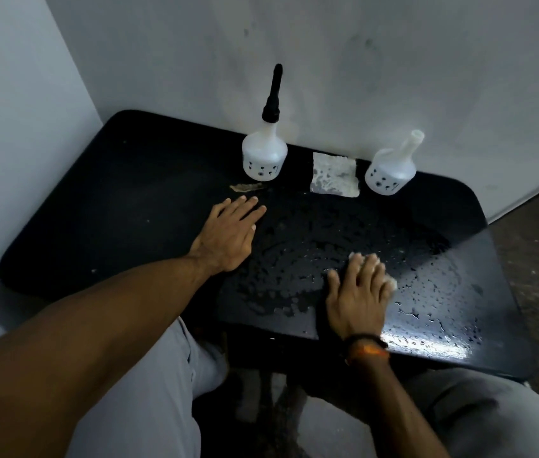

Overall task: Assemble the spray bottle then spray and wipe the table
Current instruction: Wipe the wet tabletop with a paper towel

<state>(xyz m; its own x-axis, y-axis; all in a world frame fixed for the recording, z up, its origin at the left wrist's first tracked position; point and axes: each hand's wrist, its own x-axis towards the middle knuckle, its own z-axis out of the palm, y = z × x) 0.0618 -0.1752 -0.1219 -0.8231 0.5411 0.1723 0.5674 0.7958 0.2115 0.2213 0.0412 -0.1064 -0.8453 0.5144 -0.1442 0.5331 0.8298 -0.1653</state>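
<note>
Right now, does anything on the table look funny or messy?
Yes. Water droplets cover the middle and right of the black table, not yet wiped dry. The right spray bottle has no nozzle top, unlike the left bottle. A brownish scrap lies by the left hand.

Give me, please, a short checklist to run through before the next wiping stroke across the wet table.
1. Cloth under the right hand: ok, a white cloth shows past the fingers.
2. Left hand bracing flat on the table: ok.
3. Droplets left to wipe: not ok, the middle and right side are wet.
4. Assembled spray bottle upright, clear of the hands: ok.
5. Uncapped bottle out of the stroke: ok, at the back edge.
6. Cloth dry enough: cannot tell.
</note>
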